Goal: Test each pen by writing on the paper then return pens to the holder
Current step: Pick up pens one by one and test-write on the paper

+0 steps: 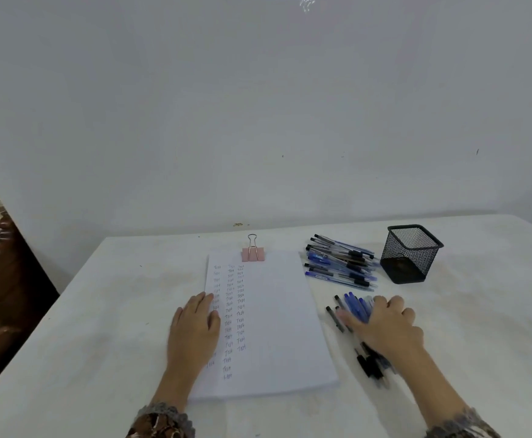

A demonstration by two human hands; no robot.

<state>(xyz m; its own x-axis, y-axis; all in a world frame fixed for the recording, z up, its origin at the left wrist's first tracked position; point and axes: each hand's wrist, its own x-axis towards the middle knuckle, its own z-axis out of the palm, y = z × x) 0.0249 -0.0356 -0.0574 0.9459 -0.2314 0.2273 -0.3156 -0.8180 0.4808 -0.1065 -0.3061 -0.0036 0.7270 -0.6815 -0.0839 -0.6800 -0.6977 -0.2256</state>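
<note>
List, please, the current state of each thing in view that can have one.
Pen holder, upright, looks empty.
Paper, flat, left side written on.
Binder clip, clamped on paper's top edge.
Far pens, piled beside the holder.
Near pens, loose on the table, partly covered.
Left hand, flat on paper, open.
Right hand, over near pens, grip unclear.

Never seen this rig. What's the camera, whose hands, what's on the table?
No robot: one camera worn on a person's head looks down at their bare hands. The left hand lies flat on the left edge of a paper stack, held by a pink binder clip and bearing columns of test writing. The right hand lies over a bunch of pens beside the paper; whether its fingers grip any is unclear. A second pen pile lies farther back, next to a black mesh holder with no pens sticking out. All sits on a white table.
</note>
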